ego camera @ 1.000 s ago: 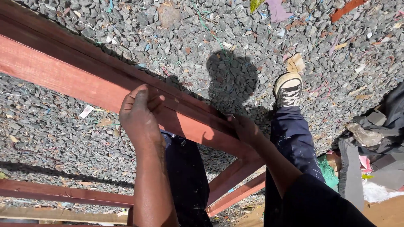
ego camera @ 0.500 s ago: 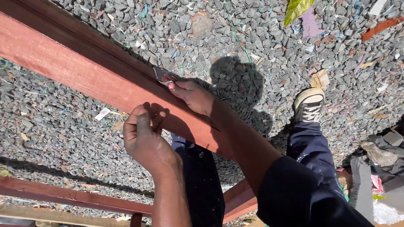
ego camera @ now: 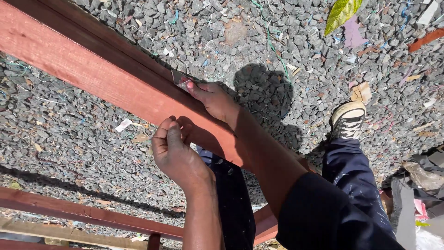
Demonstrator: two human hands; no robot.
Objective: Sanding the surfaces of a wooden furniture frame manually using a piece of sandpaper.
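A long reddish-brown wooden beam (ego camera: 88, 76) of a frame runs diagonally from upper left to lower right over grey gravel. My right hand (ego camera: 213, 99) reaches across it and presses a small flat metal scraper blade (ego camera: 179, 80) against the beam's stepped upper edge. My left hand (ego camera: 178, 150) grips the beam's near edge just below, fingers curled over the wood, thumb on top.
A lower rail (ego camera: 88, 214) of the same red frame crosses the bottom left. My dark trousers and a canvas shoe (ego camera: 348, 121) stand on littered gravel (ego camera: 259, 41). Piled cloth and scraps (ego camera: 421, 185) lie at the right edge.
My right hand moved from the beam's lower right up along its edge with the scraper, passing above my left hand. My left hand kept its grip, sliding slightly.
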